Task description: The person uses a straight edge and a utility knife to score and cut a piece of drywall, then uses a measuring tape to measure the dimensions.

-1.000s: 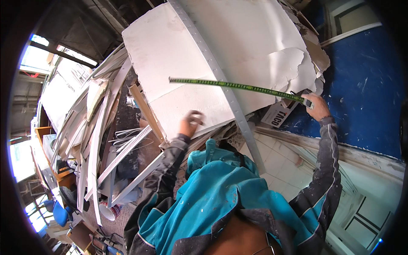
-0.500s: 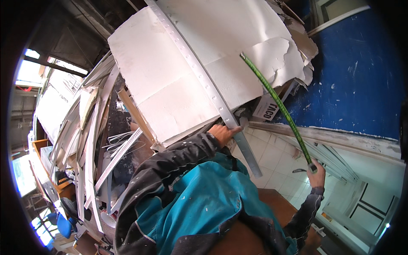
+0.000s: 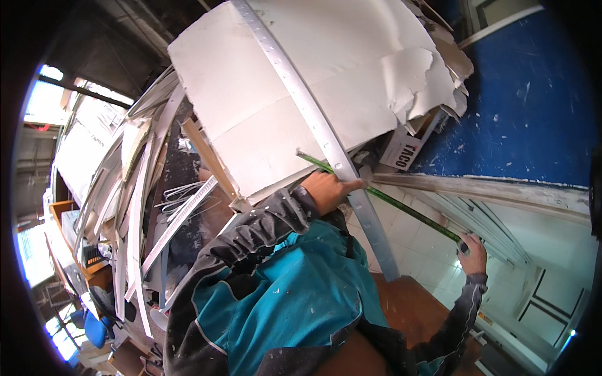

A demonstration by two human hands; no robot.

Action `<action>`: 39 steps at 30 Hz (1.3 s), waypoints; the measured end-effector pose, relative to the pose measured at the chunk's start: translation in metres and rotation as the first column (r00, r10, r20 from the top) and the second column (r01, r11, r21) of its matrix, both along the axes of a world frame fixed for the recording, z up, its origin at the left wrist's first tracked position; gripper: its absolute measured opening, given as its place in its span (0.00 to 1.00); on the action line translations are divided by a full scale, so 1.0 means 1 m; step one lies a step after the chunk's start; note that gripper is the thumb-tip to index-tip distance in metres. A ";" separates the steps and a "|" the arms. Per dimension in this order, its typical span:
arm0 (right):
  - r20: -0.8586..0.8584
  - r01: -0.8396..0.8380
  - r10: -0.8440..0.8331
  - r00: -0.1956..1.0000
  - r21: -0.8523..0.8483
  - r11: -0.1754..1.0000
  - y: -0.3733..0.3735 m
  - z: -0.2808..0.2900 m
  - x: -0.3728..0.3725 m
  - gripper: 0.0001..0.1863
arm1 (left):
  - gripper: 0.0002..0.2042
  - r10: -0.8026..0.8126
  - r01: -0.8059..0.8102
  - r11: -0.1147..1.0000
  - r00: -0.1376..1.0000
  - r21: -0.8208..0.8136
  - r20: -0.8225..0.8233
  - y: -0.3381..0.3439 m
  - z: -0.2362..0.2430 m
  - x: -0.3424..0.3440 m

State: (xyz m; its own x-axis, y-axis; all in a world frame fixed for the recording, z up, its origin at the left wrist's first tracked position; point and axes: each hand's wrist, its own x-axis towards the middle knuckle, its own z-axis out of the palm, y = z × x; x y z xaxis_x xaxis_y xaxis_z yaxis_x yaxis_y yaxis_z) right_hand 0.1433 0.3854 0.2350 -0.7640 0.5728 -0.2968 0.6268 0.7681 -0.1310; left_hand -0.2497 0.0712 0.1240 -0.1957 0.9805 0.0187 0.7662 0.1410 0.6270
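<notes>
My left hand (image 3: 326, 191) is closed around a long, pale metal profile (image 3: 295, 88) with a row of small holes. The profile slants over white boards (image 3: 251, 125), and its lower end sticks out past my hand. Further right, my right hand (image 3: 475, 255) grips one end of a slim green patterned stick (image 3: 417, 216) with a dark end. The stick points left and passes behind the profile beside my left fingers. Its far tip shows over the boards; the crossing itself is hidden.
Torn board edges and a white printed box (image 3: 401, 149) lie beyond the profile. A scratched blue panel (image 3: 527, 106) stands at the right, above pale floor tiles (image 3: 407, 244). Long strip offcuts (image 3: 135, 207) and bent wire (image 3: 179, 194) pile up on the left.
The green stick has swung down to the left, from pointing up over the boards to crossing behind the metal profile. My left hand keeps its hold on the profile.
</notes>
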 end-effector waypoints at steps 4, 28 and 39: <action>-0.029 -0.228 0.227 0.973 -0.025 0.973 0.016 -0.046 -0.095 0.22 | 0.31 0.036 -0.033 0.997 0.999 0.068 -0.037 -0.004 -0.012 0.009; 0.132 -0.615 0.607 0.783 0.022 0.788 0.051 -0.125 -0.490 0.27 | 0.31 0.206 -0.124 0.955 0.931 -0.269 0.302 0.009 -0.114 -0.002; 0.038 -0.610 0.609 0.792 0.050 0.791 0.048 -0.117 -0.491 0.26 | 0.29 0.951 -0.937 -0.297 -0.308 -0.182 0.036 -0.215 -0.225 -0.158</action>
State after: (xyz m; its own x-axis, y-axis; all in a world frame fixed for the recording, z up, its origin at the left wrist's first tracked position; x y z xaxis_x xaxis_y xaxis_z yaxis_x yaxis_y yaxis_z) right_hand -0.3473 0.4336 0.1185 -0.9551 0.0060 -0.2963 0.0276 0.9973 -0.0688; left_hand -0.4075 -0.1442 -0.1009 -0.8617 -0.4792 -0.1671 -0.4701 0.6298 0.6183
